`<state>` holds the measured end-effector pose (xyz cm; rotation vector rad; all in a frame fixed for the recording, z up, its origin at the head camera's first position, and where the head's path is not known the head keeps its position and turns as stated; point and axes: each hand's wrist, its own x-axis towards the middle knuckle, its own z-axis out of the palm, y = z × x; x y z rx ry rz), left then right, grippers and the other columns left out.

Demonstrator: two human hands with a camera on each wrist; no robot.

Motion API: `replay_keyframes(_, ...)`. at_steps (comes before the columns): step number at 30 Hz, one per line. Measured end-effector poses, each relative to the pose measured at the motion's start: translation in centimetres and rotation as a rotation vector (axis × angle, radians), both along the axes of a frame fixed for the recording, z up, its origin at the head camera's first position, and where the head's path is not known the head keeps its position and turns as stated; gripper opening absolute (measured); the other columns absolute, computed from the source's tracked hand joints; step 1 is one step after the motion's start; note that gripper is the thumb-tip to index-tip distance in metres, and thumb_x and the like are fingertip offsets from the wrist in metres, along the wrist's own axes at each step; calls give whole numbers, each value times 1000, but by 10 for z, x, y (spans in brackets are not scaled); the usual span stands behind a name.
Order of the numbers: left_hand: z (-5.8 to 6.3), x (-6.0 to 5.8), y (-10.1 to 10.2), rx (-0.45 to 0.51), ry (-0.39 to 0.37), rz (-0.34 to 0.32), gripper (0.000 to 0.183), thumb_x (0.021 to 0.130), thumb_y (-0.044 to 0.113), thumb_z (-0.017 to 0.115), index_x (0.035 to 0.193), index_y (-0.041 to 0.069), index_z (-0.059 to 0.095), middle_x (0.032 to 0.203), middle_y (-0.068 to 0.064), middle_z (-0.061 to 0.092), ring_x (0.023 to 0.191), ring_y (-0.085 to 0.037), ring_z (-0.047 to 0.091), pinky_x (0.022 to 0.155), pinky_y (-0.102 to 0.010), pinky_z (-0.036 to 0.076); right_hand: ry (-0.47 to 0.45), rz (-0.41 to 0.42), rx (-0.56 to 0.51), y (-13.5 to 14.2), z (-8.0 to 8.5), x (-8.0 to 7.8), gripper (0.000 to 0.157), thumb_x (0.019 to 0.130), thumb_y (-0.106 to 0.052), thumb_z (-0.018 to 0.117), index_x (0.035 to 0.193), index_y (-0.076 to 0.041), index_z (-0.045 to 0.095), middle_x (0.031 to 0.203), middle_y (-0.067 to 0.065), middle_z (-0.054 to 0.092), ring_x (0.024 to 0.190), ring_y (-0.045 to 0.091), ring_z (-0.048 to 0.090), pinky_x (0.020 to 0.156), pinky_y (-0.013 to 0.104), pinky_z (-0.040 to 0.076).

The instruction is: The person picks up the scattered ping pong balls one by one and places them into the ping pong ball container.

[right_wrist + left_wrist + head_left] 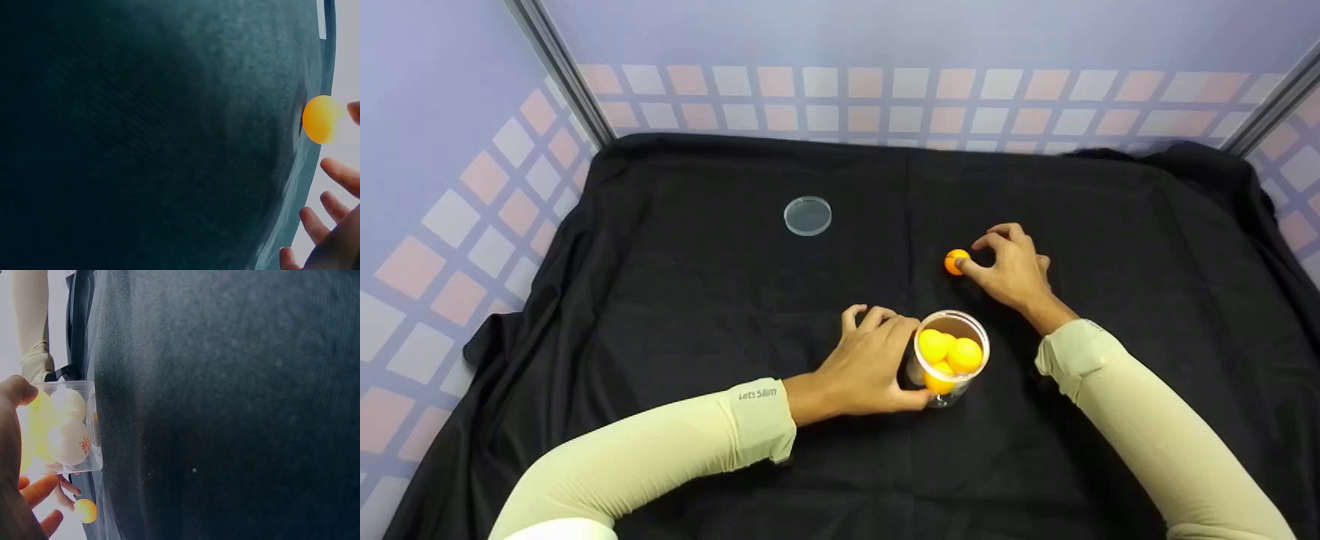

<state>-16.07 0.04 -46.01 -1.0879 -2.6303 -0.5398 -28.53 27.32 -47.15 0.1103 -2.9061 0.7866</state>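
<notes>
A clear plastic jar (987,352) stands upright on the black cloth, with several yellow-orange ping-pong balls (964,355) near its mouth. White ping-pong balls, one with red print (72,441), show lower in the jar in the left wrist view. My left hand (864,367) grips the jar from the left, thumb on the near side and fingers at the far side. Beyond the jar, an orange ping-pong ball (955,262) lies on the cloth. My right hand (1011,271) is beside it, thumb and forefinger spread; a small gap separates the thumb from the ball in the right wrist view.
A round clear lid (808,216) lies on the cloth toward the back, left of the ball. Black cloth (720,247) with folds covers the table. Tiled-pattern panels (862,90) rise behind and at both sides.
</notes>
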Motion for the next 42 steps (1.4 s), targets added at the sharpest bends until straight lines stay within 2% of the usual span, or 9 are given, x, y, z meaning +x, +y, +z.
replay_keyframes(12,-1,0,0,16,-2,-3,74,73,67,73,126,17,58,115,4,68,113,-19,55,101,-59,34,-15,26,32,-5,-2,2,54,87,-56,71,113,-8,73,141,13,48,132,39,44,97,71,30)
replay_keyframes(25,-1,1,1,9,16,6,73,73,67,72,125,17,58,114,4,68,113,-19,55,102,-58,34,-4,20,40,-6,-3,2,49,86,-52,73,108,-9,74,142,12,49,133,40,45,94,71,33)
replay_keyframes(31,-2,1,1,3,2,4,73,74,68,71,126,17,58,116,4,68,114,-19,55,102,-58,34,8,25,38,-4,-2,4,48,86,-52,73,107,-9,74,141,11,50,132,39,46,94,70,33)
replay_keyframes(37,-2,0,1,9,2,-4,73,74,67,71,126,17,58,116,4,68,113,-19,55,102,-59,35,54,48,13,-3,4,11,48,86,-52,73,106,-8,75,140,12,51,132,39,47,94,70,33)
replay_keyframes(42,-2,0,1,14,-16,-4,74,74,67,72,127,17,57,117,3,68,114,-19,55,102,-57,33,103,90,-12,-9,15,21,48,86,-52,74,105,-9,75,140,10,53,130,36,49,92,66,34)
